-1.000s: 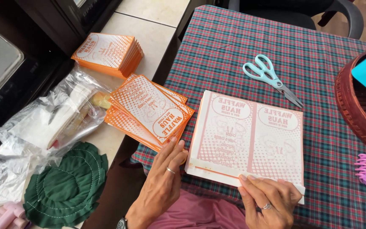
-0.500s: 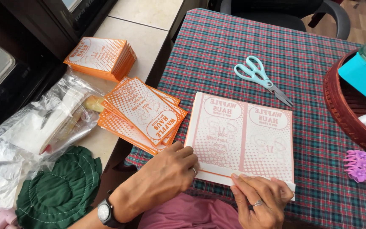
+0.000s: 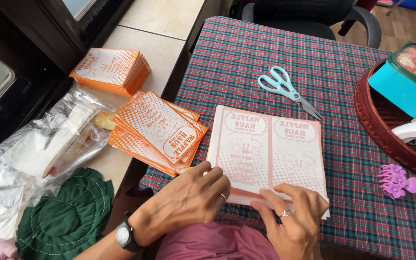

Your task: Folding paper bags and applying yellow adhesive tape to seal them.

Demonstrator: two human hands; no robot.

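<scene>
While orange bags (image 3: 162, 130) are lying stacked at the left, the near edge of the paper stack (image 3: 268, 149) is being pressed flat under the left hand (image 3: 188, 202) and right hand (image 3: 294, 219); nothing is being gripped, and the scissors (image 3: 287, 91) are lying unused.

Left hand (image 3: 193, 197) palm-down, fingers curled, wristwatch on wrist, right hand (image 3: 292, 216) flat, fingers spread

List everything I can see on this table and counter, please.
Printed sheets: one stack, pale pink and white, on the plaid cloth.
Fanned cards: one loose pile, orange, at the cloth's left edge.
Card stack: one, orange, on the counter.
Scissors: one pair, light blue handles, above the sheets.
Hair claw: one, purple, right.
Basket: one, dark red, right edge.
Plastic bags: clear, left.
Green fabric: one, lower left.
Left hand: on the sheets' near left corner.
Right hand: on their near edge.
</scene>
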